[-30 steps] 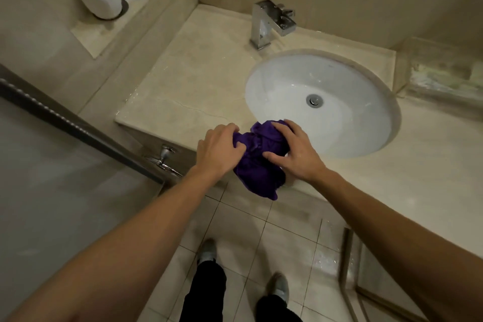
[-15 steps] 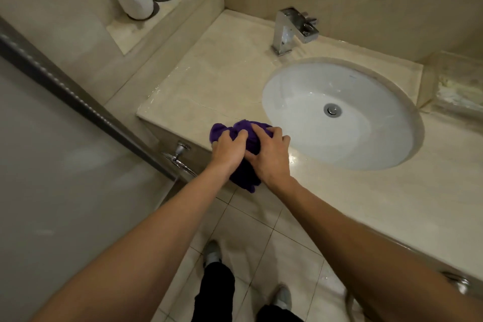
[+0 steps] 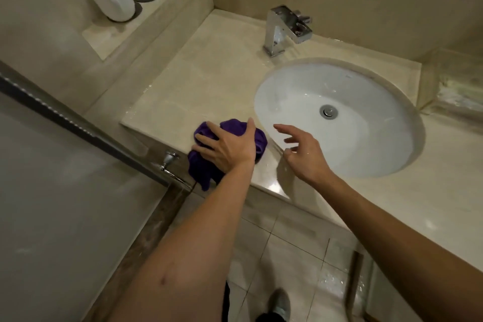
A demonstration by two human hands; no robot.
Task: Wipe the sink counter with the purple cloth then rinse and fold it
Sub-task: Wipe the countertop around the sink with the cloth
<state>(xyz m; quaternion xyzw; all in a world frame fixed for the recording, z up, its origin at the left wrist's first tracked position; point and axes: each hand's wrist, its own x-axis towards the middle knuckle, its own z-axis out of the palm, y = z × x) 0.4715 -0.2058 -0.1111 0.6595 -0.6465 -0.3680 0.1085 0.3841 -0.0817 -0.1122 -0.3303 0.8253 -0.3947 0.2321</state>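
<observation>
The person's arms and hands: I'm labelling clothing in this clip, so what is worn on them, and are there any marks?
Both forearms are bare, with no sleeve in view. The left hand and right hand wear no gloves, and no rings, watch or bracelet show. A small reddish mark sits on the left forearm.

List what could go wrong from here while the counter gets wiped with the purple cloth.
1. The purple cloth lies bunched at the counter's front edge with part hanging over it; only the left hand presses it, so it could slip to the floor.
2. The counter looks wet near the faucet; a bunched cloth may smear water rather than lift it.
3. The right hand hangs free over the sink basin, giving no support.
</observation>
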